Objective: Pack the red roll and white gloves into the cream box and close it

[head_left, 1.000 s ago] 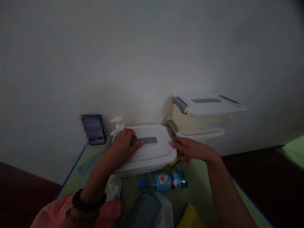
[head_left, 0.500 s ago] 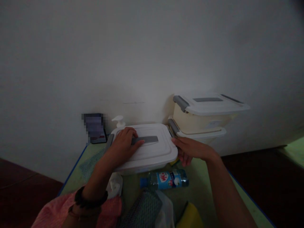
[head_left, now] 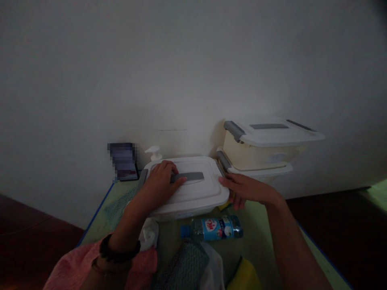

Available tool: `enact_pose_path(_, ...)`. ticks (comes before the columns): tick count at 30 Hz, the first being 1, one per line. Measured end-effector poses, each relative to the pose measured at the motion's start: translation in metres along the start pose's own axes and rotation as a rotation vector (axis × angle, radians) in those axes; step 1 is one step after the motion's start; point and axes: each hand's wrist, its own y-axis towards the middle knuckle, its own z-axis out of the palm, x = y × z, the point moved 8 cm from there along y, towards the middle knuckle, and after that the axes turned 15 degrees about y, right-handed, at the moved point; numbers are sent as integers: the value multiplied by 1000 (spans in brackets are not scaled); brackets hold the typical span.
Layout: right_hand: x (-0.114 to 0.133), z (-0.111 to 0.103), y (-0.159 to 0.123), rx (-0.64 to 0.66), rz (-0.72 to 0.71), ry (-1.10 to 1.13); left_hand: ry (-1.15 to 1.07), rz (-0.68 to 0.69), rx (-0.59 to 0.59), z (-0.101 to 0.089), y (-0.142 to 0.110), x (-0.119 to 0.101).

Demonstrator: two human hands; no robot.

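A white lidded storage box (head_left: 189,205) stands on the green table in front of me. My left hand (head_left: 161,181) rests on top of its lid, fingers slightly bent and thumb spread across the grey handle strip (head_left: 195,176). At the box's right end my right hand (head_left: 242,188) has its thumb on the lid's edge and its other fingers lower down, around the grey side latch (head_left: 221,169). That latch is partly hidden. A clear bottle with a blue cap and label (head_left: 216,228) lies on its side just before the box.
Two similar boxes (head_left: 256,151) are stacked against the wall at right. Behind my box shows a white pump top (head_left: 154,152); a tablet-like screen (head_left: 125,161) leans at left. Near me lie a pink cloth (head_left: 75,264), a dark mesh cloth (head_left: 184,266) and a yellow sponge (head_left: 246,276).
The whole view has shifted slightly, with things appearing a little farther right. Both hands keep nearly the same places on the box.
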Motion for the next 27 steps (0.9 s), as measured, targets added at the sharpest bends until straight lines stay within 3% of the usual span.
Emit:
enact_pose_path(12,6,7,6,-66,-30,-149,-1,-11,-4,0,2,0)
enact_pose_path(27,31,9,-12,-306,-79,-549,0,-21,4,-1,1,1)
